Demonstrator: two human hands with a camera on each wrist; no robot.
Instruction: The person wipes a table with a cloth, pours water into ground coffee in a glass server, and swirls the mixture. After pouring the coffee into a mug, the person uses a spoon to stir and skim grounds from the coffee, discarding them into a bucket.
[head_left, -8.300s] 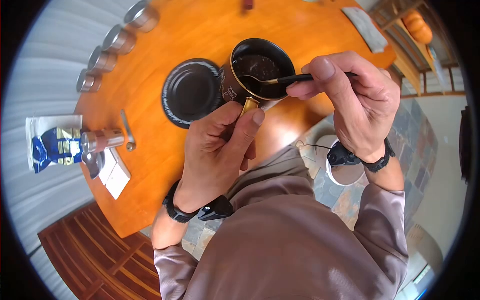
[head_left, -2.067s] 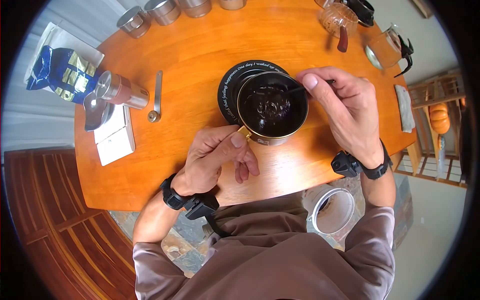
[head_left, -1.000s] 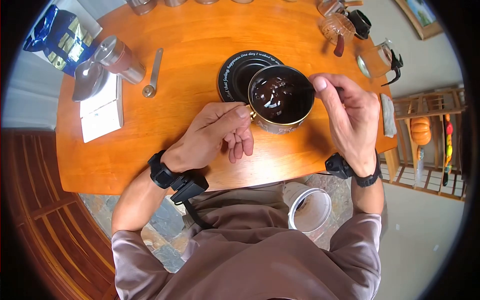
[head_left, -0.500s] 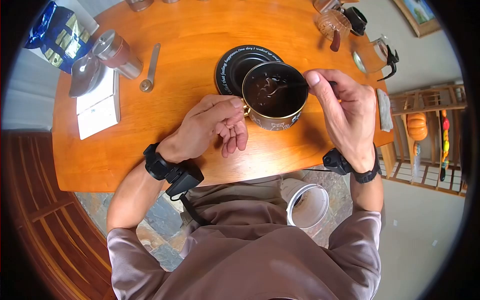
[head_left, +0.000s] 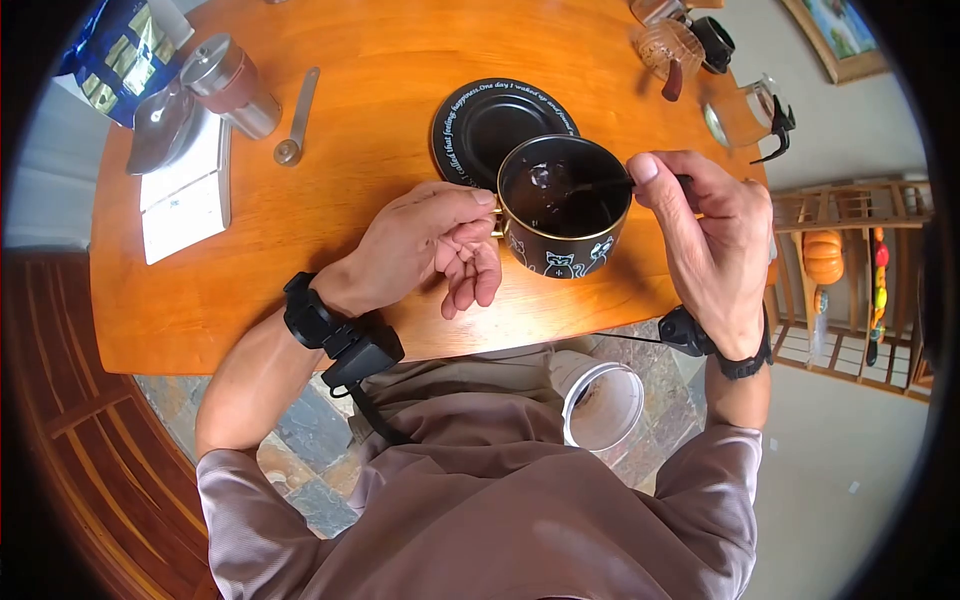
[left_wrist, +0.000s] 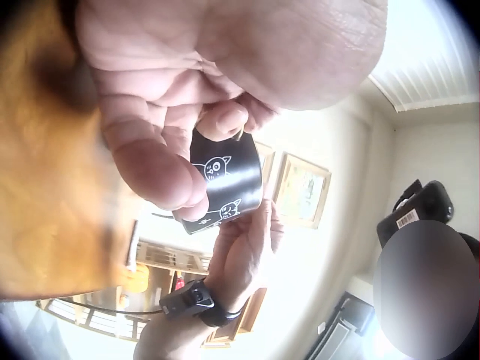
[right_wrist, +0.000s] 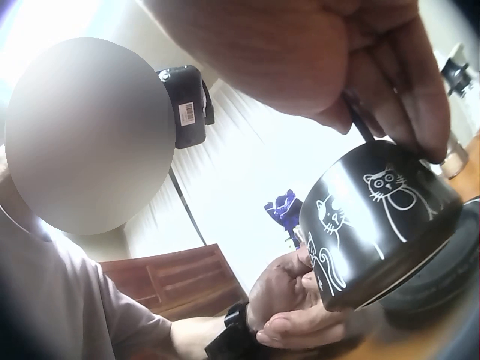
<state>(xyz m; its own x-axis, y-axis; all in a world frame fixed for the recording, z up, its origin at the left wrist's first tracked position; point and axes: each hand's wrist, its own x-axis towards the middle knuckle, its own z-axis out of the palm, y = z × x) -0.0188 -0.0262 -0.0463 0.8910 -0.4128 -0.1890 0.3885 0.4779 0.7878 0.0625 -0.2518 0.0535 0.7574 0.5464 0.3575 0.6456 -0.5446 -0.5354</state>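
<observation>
In the head view, my left hand (head_left: 425,240) pinches the gold handle of a black mug (head_left: 560,255) with white cat drawings and a gold rim. Dark liquid fills part of the mug. My right hand (head_left: 715,230) pinches the black handle of a spoon (head_left: 607,184), whose lower end is hidden in the liquid. Behind the mug, and partly covered by it, lies a black saucer (head_left: 455,135) with white lettering. The right wrist view shows the mug (right_wrist: 375,217) held above the saucer's level, with the spoon's stem (right_wrist: 361,120) dipping over its rim.
At left on the wooden table (head_left: 380,110) are a hand grinder (head_left: 230,90), its crank (head_left: 299,120), a scoop (head_left: 160,130), a white pad (head_left: 185,210) and a blue bag (head_left: 120,60). Glass server (head_left: 670,50) and glass pot (head_left: 745,118) stand at right. A bucket (head_left: 605,400) is below the edge.
Since the oldest frame, the mug has moved away from my body, and the spoon's bowl has gone under the liquid. Lately the mug has tipped upright, showing more cats, while the spoon shifts inside.
</observation>
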